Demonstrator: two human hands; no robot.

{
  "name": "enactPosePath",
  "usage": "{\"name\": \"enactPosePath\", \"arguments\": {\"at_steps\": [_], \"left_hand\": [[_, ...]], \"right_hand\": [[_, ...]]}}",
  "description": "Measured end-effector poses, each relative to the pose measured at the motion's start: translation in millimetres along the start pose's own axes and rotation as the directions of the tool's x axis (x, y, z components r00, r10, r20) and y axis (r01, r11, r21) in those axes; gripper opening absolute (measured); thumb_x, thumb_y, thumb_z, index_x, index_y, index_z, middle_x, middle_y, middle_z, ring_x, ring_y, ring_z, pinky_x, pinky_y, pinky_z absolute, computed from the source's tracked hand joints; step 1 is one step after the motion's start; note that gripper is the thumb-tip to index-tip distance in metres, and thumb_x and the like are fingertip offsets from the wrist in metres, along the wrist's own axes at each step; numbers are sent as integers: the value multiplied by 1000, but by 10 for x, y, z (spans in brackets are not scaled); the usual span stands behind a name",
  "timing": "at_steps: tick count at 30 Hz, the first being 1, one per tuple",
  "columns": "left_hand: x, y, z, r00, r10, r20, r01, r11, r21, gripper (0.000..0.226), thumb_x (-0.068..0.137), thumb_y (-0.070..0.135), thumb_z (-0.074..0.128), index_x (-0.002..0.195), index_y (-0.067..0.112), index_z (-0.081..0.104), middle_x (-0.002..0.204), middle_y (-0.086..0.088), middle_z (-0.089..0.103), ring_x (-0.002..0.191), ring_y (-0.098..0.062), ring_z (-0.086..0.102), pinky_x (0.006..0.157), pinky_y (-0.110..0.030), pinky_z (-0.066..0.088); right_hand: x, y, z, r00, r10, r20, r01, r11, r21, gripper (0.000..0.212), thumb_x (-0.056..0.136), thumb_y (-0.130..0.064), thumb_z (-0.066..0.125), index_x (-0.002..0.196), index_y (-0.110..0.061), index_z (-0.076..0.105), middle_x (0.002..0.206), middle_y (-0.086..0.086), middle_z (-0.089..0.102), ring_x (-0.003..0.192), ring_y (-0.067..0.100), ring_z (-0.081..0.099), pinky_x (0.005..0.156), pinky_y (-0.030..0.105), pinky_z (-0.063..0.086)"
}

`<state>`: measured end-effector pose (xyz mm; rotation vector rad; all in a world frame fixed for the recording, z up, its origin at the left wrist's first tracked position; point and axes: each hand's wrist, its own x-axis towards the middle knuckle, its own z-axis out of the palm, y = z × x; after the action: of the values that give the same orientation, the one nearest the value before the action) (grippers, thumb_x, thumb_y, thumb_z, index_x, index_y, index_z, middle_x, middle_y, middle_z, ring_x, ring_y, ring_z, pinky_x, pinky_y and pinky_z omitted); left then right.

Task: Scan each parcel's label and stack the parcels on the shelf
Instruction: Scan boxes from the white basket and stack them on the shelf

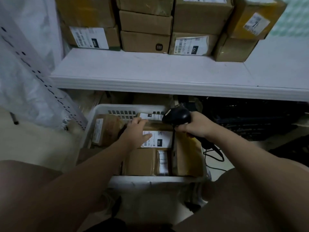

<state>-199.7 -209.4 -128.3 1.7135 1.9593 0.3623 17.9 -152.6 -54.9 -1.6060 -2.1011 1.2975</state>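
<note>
Parcel [164, 136] gripped in basket [127, 108], scanner [178, 115] held close by.
L hand [136, 131] is curled on the "150" parcel, thumb on its label; R hand [195, 125] is wrapped round the scanner, just beside it. Basket is packed w/ brown parcels and set on floor [41, 144] under a white shelf [150, 72], where boxes [145, 22] are stacked.

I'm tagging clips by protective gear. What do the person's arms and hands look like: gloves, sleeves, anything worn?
Both are bare. The left hand and right hand wear no gloves, and no ring, watch or wristband shows. The left forearm and right forearm are uncovered, with no sleeve in view.
</note>
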Motion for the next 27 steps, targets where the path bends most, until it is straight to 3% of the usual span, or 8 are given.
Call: {"name": "enactPosePath", "arguments": {"at_steps": [4,10,13,15,18,21,23,27], "left_hand": [[171,-96,124,994,-64,91,57,995,79,83,87,38,67,152,23,18,160,-7,3,145,-35,12,115,-48,27],[635,-188,136,970,-54,236,-3,972,233,102,76,54,72,154,27,12,161,-10,-8,147,-34,-4,116,-50,13],[842,-239,154,926,-41,375,-73,956,283,104,70,60,74,151,24,19,159,-13,13,145,-34,11,115,-52,20],[921,-281,165,910,-61,410,-32,976,217,102,66,56,78,145,22,23,145,-9,39,125,-28,42,100,-44,39],[963,-347,158,898,-61,435,-12,986,165,87,69,41,81,134,23,27,126,-7,49,103,-19,48,83,-34,43],[966,-437,106,892,-33,450,-49,984,169,98,67,40,83,142,24,21,142,-9,38,123,-26,43,101,-43,41],[953,-487,99,889,-20,457,-101,966,239,112,68,46,80,151,23,9,156,-10,19,141,-30,22,112,-51,27],[838,-432,39,903,31,428,-134,968,213,106,70,45,78,152,21,15,148,-7,22,137,-30,22,112,-49,27]], "right_hand": [[41,125,48,999,9,-42,-8,1000,11,17,78,-13,76,93,-8,68,75,6,62,68,16,58,66,33,49],[155,211,-21,993,73,-90,-68,996,55,15,78,-18,77,91,-17,69,82,3,65,83,20,62,82,40,54],[216,209,-57,991,95,-92,-92,995,37,16,80,-17,76,93,-12,69,81,3,63,86,23,63,84,42,54],[248,197,-65,991,104,-86,-101,994,40,12,80,-17,75,90,-12,69,78,3,62,83,22,62,84,42,54],[300,194,-68,990,123,-71,-119,991,66,14,80,-17,76,91,-12,69,78,3,62,80,20,61,81,41,54],[329,200,-56,988,132,-82,-126,989,73,12,79,-17,76,88,-13,68,74,1,61,77,19,60,81,40,54],[334,201,-39,987,136,-86,-130,989,77,12,78,-17,77,81,-18,66,73,1,60,76,20,59,80,40,53],[312,164,7,991,119,-65,-116,992,56,13,79,-17,77,84,-19,65,75,1,61,78,21,60,77,37,52]]}}
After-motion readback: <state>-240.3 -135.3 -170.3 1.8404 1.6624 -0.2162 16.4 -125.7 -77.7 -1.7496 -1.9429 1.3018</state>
